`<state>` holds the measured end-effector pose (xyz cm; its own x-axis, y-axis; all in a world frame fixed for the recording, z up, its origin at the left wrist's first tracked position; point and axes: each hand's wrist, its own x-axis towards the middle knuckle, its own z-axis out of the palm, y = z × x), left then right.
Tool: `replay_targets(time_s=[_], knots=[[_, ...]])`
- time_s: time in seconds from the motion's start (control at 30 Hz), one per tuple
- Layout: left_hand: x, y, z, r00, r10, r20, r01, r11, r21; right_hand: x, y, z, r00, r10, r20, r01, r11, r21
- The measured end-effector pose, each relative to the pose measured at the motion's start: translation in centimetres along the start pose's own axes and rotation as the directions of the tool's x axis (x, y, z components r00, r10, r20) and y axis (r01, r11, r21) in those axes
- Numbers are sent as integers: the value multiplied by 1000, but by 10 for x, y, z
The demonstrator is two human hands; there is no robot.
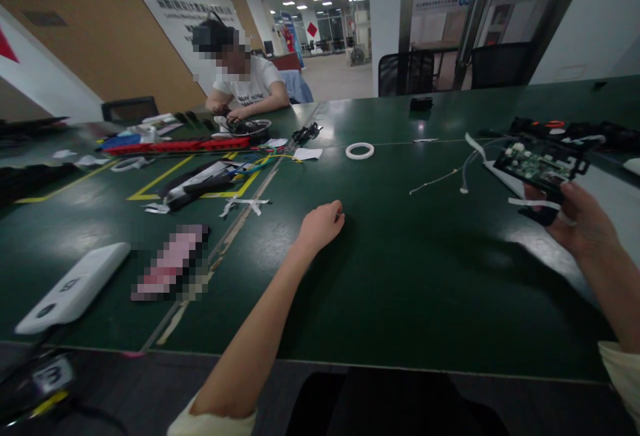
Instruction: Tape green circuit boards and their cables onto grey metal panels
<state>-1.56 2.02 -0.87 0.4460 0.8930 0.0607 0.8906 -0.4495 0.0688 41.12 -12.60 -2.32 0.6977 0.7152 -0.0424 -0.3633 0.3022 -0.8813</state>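
Note:
My left hand (323,224) rests on the green table (400,276) near its middle, fingers curled into a loose fist with nothing visible in it. My right hand (575,219) is raised at the right and grips a black frame carrying a green circuit board (537,164), tilted toward me. White cable ties and thin wires (467,163) lie just left of the board. A white ring (359,151) sits on the table farther back, beyond my left hand.
Across the table at the left, another person (245,83) works over a dark bowl-shaped part. Cables, red strips and white scraps clutter the left side. A white device (75,287) lies near the front left edge. Black chairs (406,71) stand behind.

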Motion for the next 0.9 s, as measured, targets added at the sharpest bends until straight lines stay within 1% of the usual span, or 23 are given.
replay_targets(time_s=[0.1, 0.23, 0.3, 0.37, 0.47, 0.57, 0.63, 0.7, 0.8, 0.9], knots=[[0, -2, 1, 1000, 15, -13, -15, 1000, 4, 0, 7, 3, 995, 81, 66, -76, 995, -68], [1, -2, 2, 1000, 8, -19, -8, 1000, 3, -4, 15, 8, 969, 174, 173, -153, 980, -130], [2, 0, 1, 1000, 10, -21, -10, 1000, -21, -7, 18, 10, 958, 211, 192, -185, 972, -147], [2, 3, -1, 998, 27, -54, -31, 998, -62, -12, 19, 13, 940, 270, 210, -234, 955, -180], [2, 8, -4, 985, 49, -164, -73, 987, -141, -22, 19, 19, 874, 384, 298, -318, 916, -245], [2, 13, -6, 963, 59, -261, -134, 950, -282, -31, 22, 23, 797, 452, 400, -354, 887, -296], [3, 15, -6, 963, 24, -269, -143, 890, -434, -33, 27, 24, 739, 484, 467, -361, 871, -332], [4, 18, -5, 975, -34, -217, -109, 784, -611, -34, 34, 26, 665, 518, 538, -357, 853, -381], [4, 23, -4, 996, -68, -60, -11, 568, -823, -36, 44, 32, 561, 547, 621, -341, 837, -428], [2, 29, -5, 995, -49, 84, 96, 416, -904, -45, 51, 46, 454, 554, 698, -361, 830, -424]])
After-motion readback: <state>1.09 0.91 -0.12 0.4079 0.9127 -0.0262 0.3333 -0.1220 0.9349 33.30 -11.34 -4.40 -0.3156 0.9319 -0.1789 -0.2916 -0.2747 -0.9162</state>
